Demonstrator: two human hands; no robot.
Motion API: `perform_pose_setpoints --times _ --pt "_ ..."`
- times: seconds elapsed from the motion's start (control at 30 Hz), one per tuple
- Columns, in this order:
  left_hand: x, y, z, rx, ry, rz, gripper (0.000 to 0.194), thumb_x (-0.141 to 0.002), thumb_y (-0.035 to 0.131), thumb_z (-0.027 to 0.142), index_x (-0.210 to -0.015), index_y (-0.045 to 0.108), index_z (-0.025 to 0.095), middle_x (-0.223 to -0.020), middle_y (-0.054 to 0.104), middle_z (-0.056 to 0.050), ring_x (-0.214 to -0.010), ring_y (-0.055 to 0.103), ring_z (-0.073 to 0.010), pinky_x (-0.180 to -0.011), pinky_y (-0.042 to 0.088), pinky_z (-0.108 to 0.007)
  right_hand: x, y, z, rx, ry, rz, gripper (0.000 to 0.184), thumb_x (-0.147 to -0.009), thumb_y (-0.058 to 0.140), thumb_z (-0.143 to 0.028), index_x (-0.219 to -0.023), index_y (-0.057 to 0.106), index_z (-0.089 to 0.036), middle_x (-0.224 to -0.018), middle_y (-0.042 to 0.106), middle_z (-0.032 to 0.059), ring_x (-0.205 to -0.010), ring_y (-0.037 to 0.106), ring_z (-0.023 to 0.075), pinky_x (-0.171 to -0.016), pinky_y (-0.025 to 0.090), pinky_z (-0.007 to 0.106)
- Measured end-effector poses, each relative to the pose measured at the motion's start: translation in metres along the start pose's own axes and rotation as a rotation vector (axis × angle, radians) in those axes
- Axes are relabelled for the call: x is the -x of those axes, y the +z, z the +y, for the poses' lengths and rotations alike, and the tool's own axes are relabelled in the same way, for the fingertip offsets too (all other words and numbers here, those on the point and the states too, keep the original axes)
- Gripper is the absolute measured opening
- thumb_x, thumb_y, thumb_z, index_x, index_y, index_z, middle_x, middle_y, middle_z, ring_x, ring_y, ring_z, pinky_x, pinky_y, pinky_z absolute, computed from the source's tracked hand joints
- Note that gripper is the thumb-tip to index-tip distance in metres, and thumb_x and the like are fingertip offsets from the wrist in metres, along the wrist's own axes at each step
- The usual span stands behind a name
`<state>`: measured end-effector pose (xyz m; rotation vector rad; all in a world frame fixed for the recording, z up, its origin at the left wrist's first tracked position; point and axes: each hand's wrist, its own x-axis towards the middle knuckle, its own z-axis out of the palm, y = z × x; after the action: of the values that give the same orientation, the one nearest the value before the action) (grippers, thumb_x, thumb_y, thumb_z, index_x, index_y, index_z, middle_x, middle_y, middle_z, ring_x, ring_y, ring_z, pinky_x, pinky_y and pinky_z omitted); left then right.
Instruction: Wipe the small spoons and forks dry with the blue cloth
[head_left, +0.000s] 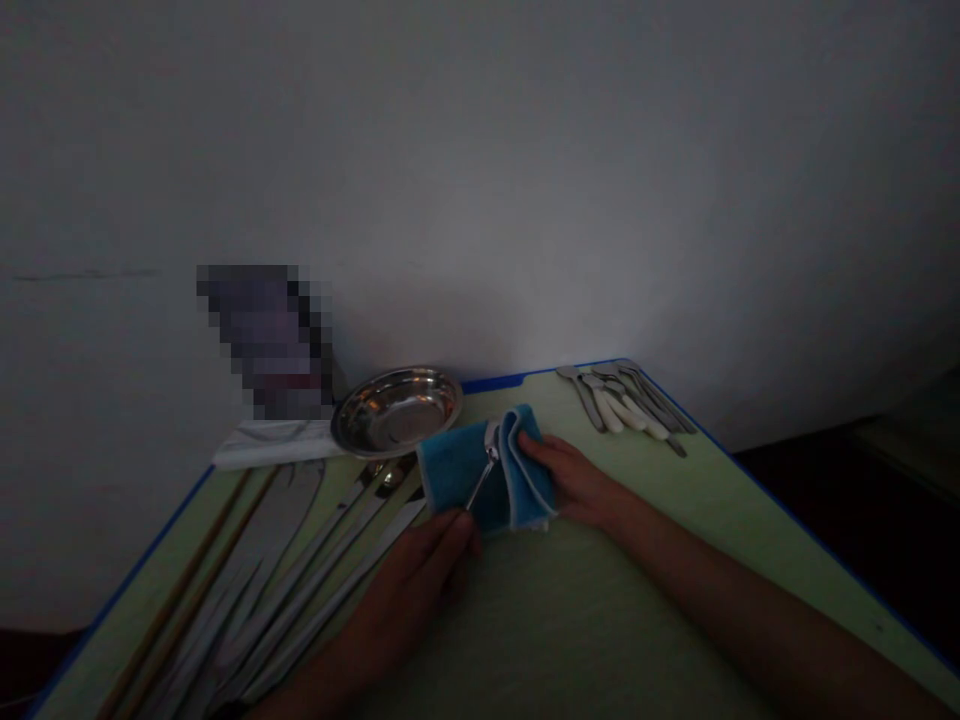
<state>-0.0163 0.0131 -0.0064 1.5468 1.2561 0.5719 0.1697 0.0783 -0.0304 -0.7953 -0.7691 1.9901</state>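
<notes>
My left hand (pixel 439 550) is closed around the thin handle of a small metal utensil (pixel 480 482), which looks like a spoon. Its head lies against a folded blue cloth (pixel 457 465) with pale edging, and part of it is hard to make out in the dim light. From the other side, my right hand (pixel 574 480) grips the cloth, thumb on top and the other fingers mostly hidden. Just beyond the cloth stands a shiny metal bowl (pixel 397 410). Left of my left hand lie long metal utensils (pixel 319 550), their far ends near the bowl.
Several knives, spoons and white-handled pieces (pixel 626 395) lie grouped at the table's back right corner. Two brown chopsticks (pixel 187 580) lie along the left side. Behind them are a white packet (pixel 274 443) and a blurred-out object (pixel 270 340). The green table (pixel 600 620) meets a grey wall.
</notes>
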Motion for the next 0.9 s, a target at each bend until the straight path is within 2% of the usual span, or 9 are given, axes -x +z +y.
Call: perform_pose_setpoints --times 0.13,0.23,0.33,0.6,0.8,0.9 --pt "0.001 0.003 -0.001 -0.144 0.041 0.002 0.036 -0.09 0.03 0.042 -0.07 0.051 0.019 -0.058 0.046 0.004 -0.055 0.047 -0.0134 -0.053 0.037 -0.023 0.0 -0.001 0.002 0.036 -0.004 -0.024 0.027 -0.065 0.068 -0.035 -0.078 0.063 -0.013 -0.063 0.065 0.0007 -0.054 0.06 0.0093 -0.059 0.049 0.022" --pt "0.004 0.007 -0.004 -0.318 0.108 0.04 0.029 -0.089 0.033 0.037 -0.079 0.054 0.02 -0.068 0.056 0.001 -0.064 0.053 -0.0164 -0.062 0.039 -0.027 0.0 -0.001 0.002 0.056 0.002 -0.052 0.027 -0.059 0.073 -0.032 -0.075 0.063 -0.012 -0.063 0.066 0.0004 -0.055 0.06 0.0089 -0.059 0.049 0.021" --pt "0.006 0.009 -0.005 -0.416 0.141 0.009 0.029 -0.09 0.031 0.035 -0.086 0.055 0.02 -0.075 0.06 -0.002 -0.069 0.056 -0.0188 -0.067 0.039 -0.03 0.001 0.0 0.001 0.059 0.005 -0.086 0.026 -0.058 0.074 -0.029 -0.075 0.063 -0.012 -0.063 0.066 0.0007 -0.058 0.061 0.0096 -0.06 0.049 0.021" --pt "0.004 0.004 -0.003 -0.354 0.129 0.043 0.03 -0.091 0.031 0.036 -0.081 0.055 0.021 -0.063 0.056 0.002 -0.062 0.055 -0.0158 -0.06 0.04 -0.025 -0.001 0.001 0.001 -0.041 0.053 0.03 0.024 -0.073 0.061 -0.035 -0.077 0.062 -0.012 -0.061 0.065 0.0018 -0.054 0.06 0.0116 -0.063 0.05 0.027" --pt "0.009 0.005 0.0 -0.469 0.225 -0.057 0.03 -0.09 0.032 0.035 -0.079 0.057 0.021 -0.069 0.06 0.0 -0.066 0.057 -0.017 -0.063 0.04 -0.026 -0.002 0.003 -0.007 -0.185 0.159 0.096 0.034 -0.081 0.046 -0.044 -0.072 0.061 -0.014 -0.056 0.063 0.0013 -0.057 0.062 0.0136 -0.07 0.05 0.03" --pt "0.01 0.007 0.002 -0.533 0.233 -0.116 0.032 -0.09 0.032 0.035 -0.076 0.057 0.02 -0.068 0.061 -0.001 -0.065 0.057 -0.0179 -0.064 0.04 -0.027 -0.002 0.002 -0.008 -0.192 0.198 0.087 0.035 -0.079 0.048 -0.046 -0.071 0.061 -0.015 -0.054 0.062 0.0005 -0.052 0.06 0.0128 -0.063 0.05 0.028"
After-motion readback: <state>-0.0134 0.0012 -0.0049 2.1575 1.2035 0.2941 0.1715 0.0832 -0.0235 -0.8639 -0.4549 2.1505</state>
